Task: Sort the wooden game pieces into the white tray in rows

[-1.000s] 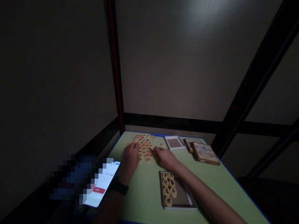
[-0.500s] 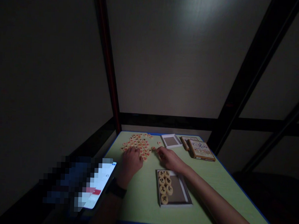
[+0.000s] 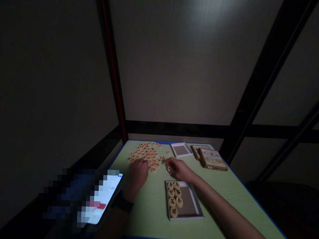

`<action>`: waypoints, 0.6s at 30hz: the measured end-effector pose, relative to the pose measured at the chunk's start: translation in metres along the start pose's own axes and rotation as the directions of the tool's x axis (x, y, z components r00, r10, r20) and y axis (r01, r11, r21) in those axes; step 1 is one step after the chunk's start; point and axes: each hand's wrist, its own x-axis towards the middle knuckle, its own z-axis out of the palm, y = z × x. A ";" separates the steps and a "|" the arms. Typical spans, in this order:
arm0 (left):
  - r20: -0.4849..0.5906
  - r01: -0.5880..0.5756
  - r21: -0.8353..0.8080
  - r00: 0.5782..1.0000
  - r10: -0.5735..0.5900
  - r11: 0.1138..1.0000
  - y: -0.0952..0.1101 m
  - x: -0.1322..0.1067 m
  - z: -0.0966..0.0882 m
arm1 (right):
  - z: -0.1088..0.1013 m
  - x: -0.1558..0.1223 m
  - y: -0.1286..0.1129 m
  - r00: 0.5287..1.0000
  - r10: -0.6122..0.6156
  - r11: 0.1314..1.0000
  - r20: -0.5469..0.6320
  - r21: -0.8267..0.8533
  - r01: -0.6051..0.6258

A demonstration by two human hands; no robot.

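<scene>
My right hand [image 3: 179, 169] pinches a round wooden Chinese chess piece [image 3: 169, 168] with a dark character, just above the tabletop. Below it stands an open cardboard box tray [image 3: 189, 199], and several black-lettered chess pieces [image 3: 174, 199] lie in two columns along its left side. My left hand [image 3: 139, 170], with a dark band on the wrist, is at the near edge of a loose pile of chess pieces [image 3: 148, 155], mostly red-lettered. Its fingers are curled down, and anything under them is hidden.
A second shallow box tray [image 3: 181, 150] lies at the back of the green table [image 3: 224, 202]. Two printed boxes [image 3: 214, 159] overlap at the back right. A lit phone or tablet screen [image 3: 107, 198] is by the left edge. One red-lettered piece [image 3: 168, 152] lies apart from the pile.
The chess piece in my right hand now shows its dark-lettered face. My left hand has drawn back slightly toward me from the pile. The view has shifted a little.
</scene>
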 end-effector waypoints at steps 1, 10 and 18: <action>-0.013 -0.007 0.005 1.000 0.007 1.000 -0.001 0.000 0.002 | 0.000 0.000 0.000 1.000 0.006 1.000 0.001 0.001 -0.006; -0.063 0.043 0.019 0.997 -0.042 0.999 0.000 0.002 0.003 | -0.001 0.000 -0.001 0.999 0.035 0.999 -0.034 0.028 -0.034; -0.031 -0.046 -0.662 0.999 0.034 0.748 0.022 0.003 -0.013 | -0.001 0.002 0.006 0.997 0.029 0.999 -0.078 0.034 -0.027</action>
